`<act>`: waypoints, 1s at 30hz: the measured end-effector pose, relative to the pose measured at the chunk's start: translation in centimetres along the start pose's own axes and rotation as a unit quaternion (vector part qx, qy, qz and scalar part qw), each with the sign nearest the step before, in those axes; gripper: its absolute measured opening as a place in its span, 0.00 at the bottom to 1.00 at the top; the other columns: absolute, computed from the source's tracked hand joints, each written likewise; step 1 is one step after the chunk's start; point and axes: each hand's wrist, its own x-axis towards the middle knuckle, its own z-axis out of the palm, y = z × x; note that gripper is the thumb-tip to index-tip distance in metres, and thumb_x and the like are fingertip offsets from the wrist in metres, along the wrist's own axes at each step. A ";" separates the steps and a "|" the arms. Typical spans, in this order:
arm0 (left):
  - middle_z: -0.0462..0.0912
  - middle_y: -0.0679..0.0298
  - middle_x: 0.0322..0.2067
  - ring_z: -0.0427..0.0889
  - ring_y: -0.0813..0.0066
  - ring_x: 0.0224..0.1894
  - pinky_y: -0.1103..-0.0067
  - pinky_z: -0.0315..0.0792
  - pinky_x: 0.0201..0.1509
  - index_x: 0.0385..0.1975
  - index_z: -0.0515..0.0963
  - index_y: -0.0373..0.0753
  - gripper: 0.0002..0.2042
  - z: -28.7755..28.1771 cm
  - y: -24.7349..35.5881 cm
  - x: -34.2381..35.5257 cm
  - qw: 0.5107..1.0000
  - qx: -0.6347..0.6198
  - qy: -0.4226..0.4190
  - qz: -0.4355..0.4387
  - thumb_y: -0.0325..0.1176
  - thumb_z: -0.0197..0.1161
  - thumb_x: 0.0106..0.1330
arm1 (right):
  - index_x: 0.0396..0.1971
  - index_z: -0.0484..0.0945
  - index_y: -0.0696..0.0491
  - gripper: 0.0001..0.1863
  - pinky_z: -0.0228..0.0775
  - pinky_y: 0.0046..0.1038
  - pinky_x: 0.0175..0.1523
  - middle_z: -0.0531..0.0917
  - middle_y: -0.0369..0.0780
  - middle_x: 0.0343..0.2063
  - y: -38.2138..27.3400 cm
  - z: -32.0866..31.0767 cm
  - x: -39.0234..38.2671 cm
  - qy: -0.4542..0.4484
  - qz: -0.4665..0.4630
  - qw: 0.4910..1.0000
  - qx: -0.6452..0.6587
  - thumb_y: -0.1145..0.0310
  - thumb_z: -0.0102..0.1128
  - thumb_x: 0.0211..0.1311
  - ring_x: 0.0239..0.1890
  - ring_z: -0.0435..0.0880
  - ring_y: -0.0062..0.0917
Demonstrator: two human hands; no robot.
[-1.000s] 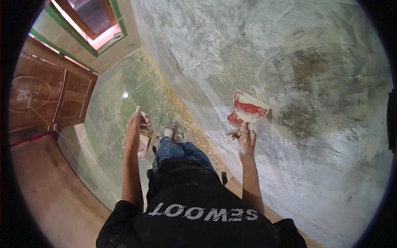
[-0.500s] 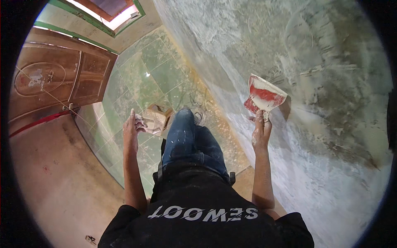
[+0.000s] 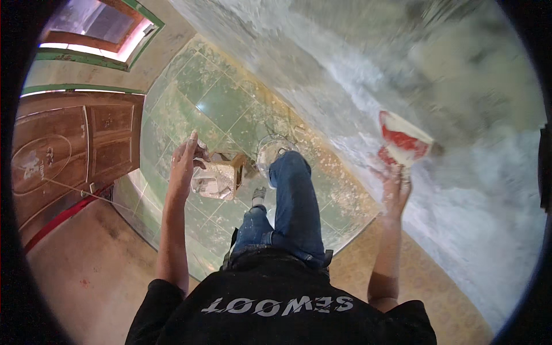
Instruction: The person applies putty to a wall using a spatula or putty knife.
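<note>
Well to the right of the boxy tan stand, the right hand has its fingers wrapped about the narrow end of the red scraper, with motion blur softening the grip's detail. The scraper's wide edge points away from the person, pale paste smeared along it, and it shows in front of the patchy grey wall that rises right of the stand; whether edge and wall touch, I cannot tell. The left hand overlaps the stand's left side in view, half open, one finger stretched forward and the others loosely curled, with nothing visible in them; contact with the stand cannot be made out. Both hands look whitened. Green floor tiles, spattered with pale residue, lie under and around the stand. Just right of it is a round pale thing, partly hidden by a knee of the blue jeans. The brown panelled door is left of the stand, and the green-framed window lies beyond it, toward the upper left.
</note>
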 end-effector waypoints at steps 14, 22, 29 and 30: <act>0.75 0.61 0.26 0.76 0.73 0.27 0.77 0.71 0.29 0.31 0.73 0.35 0.19 -8.6 -36.4 -4.8 0.995 -0.070 -0.042 0.059 0.49 0.54 0.66 | 0.62 0.59 0.47 0.29 0.62 0.33 0.50 0.69 0.32 0.57 19.4 -6.0 -23.8 0.172 -0.142 0.957 0.187 0.47 0.45 0.67 0.56 0.67 0.25; 0.79 0.58 0.22 0.79 0.72 0.25 0.79 0.74 0.30 0.27 0.76 0.31 0.23 -7.3 -39.0 -9.3 0.989 0.040 -0.082 0.118 0.50 0.55 0.65 | 0.61 0.57 0.50 0.27 0.75 0.38 0.44 0.72 0.43 0.54 20.3 -7.1 -31.6 0.098 -0.211 0.934 0.271 0.50 0.42 0.69 0.46 0.80 0.37; 0.78 0.52 0.45 0.78 0.63 0.42 0.68 0.73 0.46 0.56 0.68 0.34 0.29 -7.4 -43.4 -14.5 0.982 0.084 -0.130 0.110 0.52 0.56 0.65 | 0.61 0.59 0.48 0.25 0.76 0.47 0.46 0.68 0.43 0.58 24.8 -9.9 -29.0 -0.001 -0.164 0.918 0.362 0.62 0.53 0.66 0.51 0.76 0.38; 0.78 0.52 0.45 0.78 0.63 0.42 0.68 0.73 0.46 0.56 0.68 0.34 0.29 -7.7 -43.4 -16.2 0.983 0.078 -0.127 0.110 0.52 0.56 0.65 | 0.60 0.61 0.47 0.24 0.73 0.48 0.49 0.70 0.41 0.57 25.4 -9.8 -29.2 0.033 -0.194 0.931 0.308 0.56 0.48 0.67 0.51 0.76 0.38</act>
